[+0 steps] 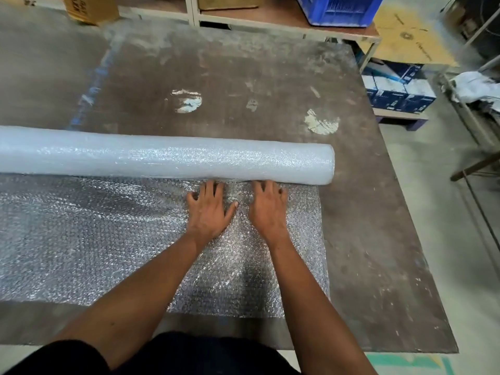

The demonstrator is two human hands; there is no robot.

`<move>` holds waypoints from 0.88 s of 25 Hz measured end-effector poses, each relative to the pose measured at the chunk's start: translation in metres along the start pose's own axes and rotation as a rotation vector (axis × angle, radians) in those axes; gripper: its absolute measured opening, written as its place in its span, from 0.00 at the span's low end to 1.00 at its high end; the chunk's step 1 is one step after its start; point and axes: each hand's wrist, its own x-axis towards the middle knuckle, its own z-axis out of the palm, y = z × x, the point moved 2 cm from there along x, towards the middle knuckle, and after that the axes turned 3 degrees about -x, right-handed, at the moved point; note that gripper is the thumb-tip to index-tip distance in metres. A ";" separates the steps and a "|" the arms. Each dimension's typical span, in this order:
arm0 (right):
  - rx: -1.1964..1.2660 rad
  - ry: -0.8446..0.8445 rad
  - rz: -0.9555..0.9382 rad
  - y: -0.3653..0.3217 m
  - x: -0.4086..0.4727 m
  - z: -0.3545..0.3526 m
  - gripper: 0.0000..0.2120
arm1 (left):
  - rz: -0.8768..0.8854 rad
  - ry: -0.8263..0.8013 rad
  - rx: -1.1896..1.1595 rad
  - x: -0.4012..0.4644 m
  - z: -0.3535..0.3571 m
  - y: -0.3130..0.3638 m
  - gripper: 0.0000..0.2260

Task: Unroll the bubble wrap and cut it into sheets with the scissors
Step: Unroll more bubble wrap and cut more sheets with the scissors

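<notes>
A long roll of bubble wrap [162, 158] lies across the brown table [365, 212], running off the left edge of view. An unrolled stretch of bubble wrap [81, 239] spreads flat from the roll toward me. My left hand [208, 209] and my right hand [267, 209] lie side by side, palms down on the unrolled sheet. Their straight fingertips touch the near side of the roll close to its right end. No scissors are in view.
A cardboard box [92, 9] stands at the table's far left. Behind the table is a shelf frame [270, 23] with a blue crate [338, 9]. Blue and white cartons [397, 87] sit on a low pallet to the right, beside metal racks [473, 117].
</notes>
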 end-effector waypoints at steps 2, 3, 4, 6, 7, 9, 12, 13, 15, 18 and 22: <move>0.056 -0.027 -0.098 -0.022 0.009 0.001 0.27 | -0.022 -0.046 0.018 0.003 0.001 -0.004 0.40; 0.076 -0.038 -0.099 -0.032 0.012 0.003 0.26 | -0.032 -0.073 0.030 0.005 0.001 -0.005 0.41; 0.086 -0.034 -0.087 -0.039 0.015 0.006 0.25 | -0.041 -0.102 0.030 0.008 0.002 -0.007 0.40; 0.073 0.015 -0.055 -0.051 0.018 0.008 0.21 | -0.052 -0.062 -0.047 0.012 0.001 -0.012 0.32; 0.043 0.037 -0.047 -0.055 0.019 0.009 0.19 | -0.067 -0.023 -0.104 0.015 0.000 -0.017 0.26; -0.055 0.040 -0.037 -0.062 0.019 0.009 0.18 | -0.103 0.022 -0.127 0.019 -0.001 -0.028 0.20; -0.136 -0.049 0.054 -0.075 0.021 0.012 0.21 | -0.205 0.062 -0.150 0.020 -0.003 -0.048 0.23; -0.146 -0.081 0.111 -0.079 0.023 0.013 0.23 | -0.257 0.059 -0.158 0.018 -0.007 -0.054 0.28; -0.146 -0.126 0.201 -0.088 0.026 0.009 0.29 | -0.332 -0.003 -0.114 0.015 -0.016 -0.070 0.41; -0.117 -0.091 0.123 -0.110 0.035 0.005 0.29 | -0.336 -0.068 -0.125 0.014 -0.018 -0.098 0.51; 0.142 -0.048 -0.243 -0.165 0.045 0.010 0.22 | -0.316 -0.007 -0.239 0.018 -0.027 -0.122 0.27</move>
